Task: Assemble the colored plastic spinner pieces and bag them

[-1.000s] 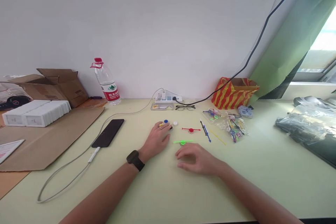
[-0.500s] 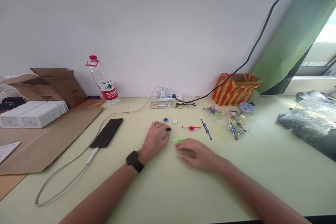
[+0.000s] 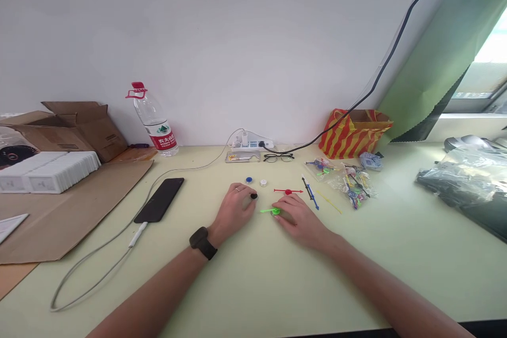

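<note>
Between the thumb and fingers of my left hand (image 3: 236,206) is a small black round piece (image 3: 254,196), held just above or on the table. My right hand (image 3: 299,219) has its thumb and index finger at the round hub of a green arrow spinner (image 3: 275,211), whose arrow sticks out to the left. Behind my right hand lies a red arrow spinner (image 3: 288,191). A blue round piece (image 3: 249,180) and a white round piece (image 3: 263,182) sit beyond my left hand. To the right are a black arrow (image 3: 307,189), a blue arrow (image 3: 313,198) and a yellow arrow (image 3: 329,202).
Plastic bags of colourful parts (image 3: 354,185) lie at right, before a striped bag (image 3: 354,134). Glasses (image 3: 279,158) and a power strip (image 3: 253,143) are near the wall. Leftward are a phone (image 3: 159,200) with a cable, a water bottle (image 3: 160,129) and cardboard (image 3: 79,211).
My right hand has shifted slightly right and its fingers have drawn in at the green spinner, whose hub now shows. My left hand stays in place with the black piece.
</note>
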The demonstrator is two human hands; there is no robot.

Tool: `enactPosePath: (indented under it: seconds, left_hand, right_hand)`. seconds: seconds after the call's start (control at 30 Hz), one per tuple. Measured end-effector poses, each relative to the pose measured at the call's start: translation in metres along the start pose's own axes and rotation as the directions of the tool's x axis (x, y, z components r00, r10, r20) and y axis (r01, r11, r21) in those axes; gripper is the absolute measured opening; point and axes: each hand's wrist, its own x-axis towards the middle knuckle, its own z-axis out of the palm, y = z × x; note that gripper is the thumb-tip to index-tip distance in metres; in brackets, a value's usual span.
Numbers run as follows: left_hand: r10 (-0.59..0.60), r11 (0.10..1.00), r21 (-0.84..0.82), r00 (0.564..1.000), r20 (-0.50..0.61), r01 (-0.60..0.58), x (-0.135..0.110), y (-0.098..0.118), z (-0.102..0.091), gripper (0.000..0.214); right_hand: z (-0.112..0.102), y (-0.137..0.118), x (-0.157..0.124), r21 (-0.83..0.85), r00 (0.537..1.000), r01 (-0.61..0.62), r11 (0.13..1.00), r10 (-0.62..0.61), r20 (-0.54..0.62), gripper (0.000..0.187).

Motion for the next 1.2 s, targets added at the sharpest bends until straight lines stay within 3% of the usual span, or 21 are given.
enactPosePath:
  seconds: [0.17, 0.37, 0.67, 0.87, 1.2]
  left_hand:
    - [0.027, 0.998, -0.059, 0.999, 0.026, -0.026, -0.001, 0.004, 0.001, 0.019]
    - [0.04, 0.993, -0.114, 0.996, 0.075, -0.031, -0.004, 0.009, 0.001, 0.018]
    - [0.139, 0.974, -0.213, 0.953, 0.27, -0.082, -0.01, 0.033, -0.014, 0.019]
    - [0.186, 0.967, -0.222, 0.937, 0.295, -0.122, -0.014, 0.041, -0.015, 0.019]
    - [0.095, 0.965, -0.263, 0.928, 0.359, 0.003, -0.015, 0.043, -0.013, 0.009]
  right_hand:
    - [0.002, 0.003, 0.001, 0.007, 1.0, 0.001, 1.0, -0.001, -0.011, 0.016]
    - [-0.005, 0.024, 0.002, -0.102, 0.975, -0.131, 0.986, 0.11, -0.193, 0.026]
    - [-0.033, 0.066, -0.004, -0.249, 0.92, -0.283, 0.926, 0.189, -0.343, 0.016]
    - [-0.035, 0.093, -0.009, -0.338, 0.919, -0.331, 0.881, 0.22, -0.328, 0.017]
    - [-0.035, 0.087, -0.003, -0.227, 0.903, -0.347, 0.91, 0.259, -0.342, 0.012]
